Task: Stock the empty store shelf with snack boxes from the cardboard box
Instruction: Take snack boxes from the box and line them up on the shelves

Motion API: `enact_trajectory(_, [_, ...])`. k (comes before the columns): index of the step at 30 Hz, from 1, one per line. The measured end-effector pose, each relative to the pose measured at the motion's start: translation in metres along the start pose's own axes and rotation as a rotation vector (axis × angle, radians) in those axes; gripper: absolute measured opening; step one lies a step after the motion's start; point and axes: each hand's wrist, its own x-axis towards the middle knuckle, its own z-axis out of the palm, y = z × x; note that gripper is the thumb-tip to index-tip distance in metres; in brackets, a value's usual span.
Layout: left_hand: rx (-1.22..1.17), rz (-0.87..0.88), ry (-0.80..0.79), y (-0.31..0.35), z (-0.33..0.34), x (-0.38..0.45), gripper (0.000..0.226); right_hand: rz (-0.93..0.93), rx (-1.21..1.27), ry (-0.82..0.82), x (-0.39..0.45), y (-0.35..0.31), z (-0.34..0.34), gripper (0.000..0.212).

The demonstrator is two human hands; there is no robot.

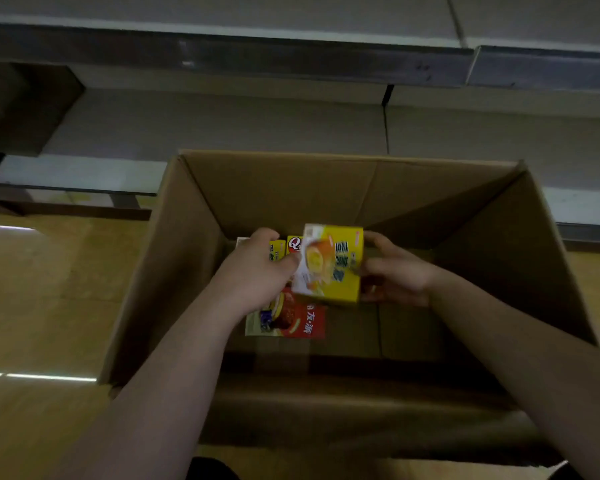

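While both hands, left (pixel 257 271) and right (pixel 394 275), grasp a yellow rectangular snack box (pixel 329 263) mid-frame inside the open brown cardboard box (pixel 499 271), the grey store shelf (pixel 222 123) above looks bare; a red flat snack box (pixel 298 322) remains below.

Box between both grips (pixel 329 263): yellow, white left panel, dark lettering, pale golden cake picture. Below the left grip: red box (pixel 300 322), white lettering, brown picture. Beside the left grip: small yellow boxes (pixel 293 244), red-and-white logo. Carton (pixel 194 216): plain brown. Floor (pixel 49 289): yellowish-tan. Shelf (pixel 222 123): grey.
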Motion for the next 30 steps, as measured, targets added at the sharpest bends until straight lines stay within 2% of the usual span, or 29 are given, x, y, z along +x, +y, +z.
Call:
enact_trajectory(2, [-0.204, -0.093, -0.094, 0.001, 0.003, 0.001, 0.079, -0.074, 0.240, -0.101, -0.001, -0.010, 0.012, 0.068])
enact_trajectory(5, [-0.603, -0.174, -0.114, 0.002, 0.002, 0.002, 0.109, -0.169, 0.317, -0.196, 0.003, -0.018, 0.028, 0.068])
enact_trajectory(7, [-0.727, -0.191, -0.058, 0.002, -0.001, 0.004, 0.109, -0.182, 0.343, -0.236, 0.009, -0.019, 0.029, 0.065])
enact_trajectory(9, [-0.775, -0.205, 0.005, 0.001, -0.001, 0.004, 0.084, -0.142, 0.297, -0.211, 0.022, -0.015, 0.023, 0.061])
enact_trajectory(10, [-0.798, -0.222, 0.043, 0.000, -0.001, 0.004, 0.069, -0.103, 0.210, -0.130, 0.030, -0.012, 0.019, 0.058])
enact_trajectory(11, [-0.827, -0.248, 0.070, -0.002, -0.001, 0.004, 0.061, -0.050, 0.063, 0.017, 0.039, -0.008, 0.015, 0.055])
enact_trajectory(13, [-0.878, -0.298, 0.102, -0.007, -0.002, 0.005, 0.064, 0.123, -0.361, 0.350, 0.058, 0.005, 0.004, 0.050])
enact_trajectory(14, [-0.893, -0.313, 0.115, -0.008, -0.004, 0.005, 0.066, 0.230, -0.524, 0.476, 0.063, 0.013, -0.004, 0.052])
enact_trajectory(15, [-0.898, -0.323, 0.129, -0.011, -0.005, 0.005, 0.067, 0.310, -0.576, 0.537, 0.066, 0.022, -0.011, 0.055])
enact_trajectory(16, [-0.899, -0.325, 0.140, -0.011, -0.007, 0.005, 0.067, 0.347, -0.545, 0.553, 0.069, 0.032, -0.020, 0.055])
enact_trajectory(18, [-0.887, -0.320, 0.149, -0.014, -0.010, 0.005, 0.067, 0.327, -0.349, 0.541, 0.070, 0.046, -0.030, 0.031])
enact_trajectory(19, [-0.878, -0.318, 0.155, -0.014, -0.010, 0.005, 0.067, 0.336, -0.267, 0.541, 0.069, 0.052, -0.033, 0.029])
enact_trajectory(22, [-0.855, -0.340, 0.175, -0.016, -0.010, 0.007, 0.071, 0.385, -0.190, 0.476, 0.071, 0.066, -0.028, 0.043])
enact_trajectory(24, [-0.839, -0.353, 0.175, -0.017, -0.009, 0.007, 0.072, 0.391, -0.180, 0.463, 0.073, 0.069, -0.024, 0.035])
enact_trajectory(26, [-0.833, -0.357, 0.176, -0.016, -0.008, 0.007, 0.072, 0.416, -0.086, 0.512, 0.075, 0.069, -0.026, 0.038])
enact_trajectory(30, [-0.822, -0.360, 0.169, -0.016, -0.006, 0.008, 0.079, 0.428, 0.092, 0.648, 0.075, 0.073, -0.038, 0.067])
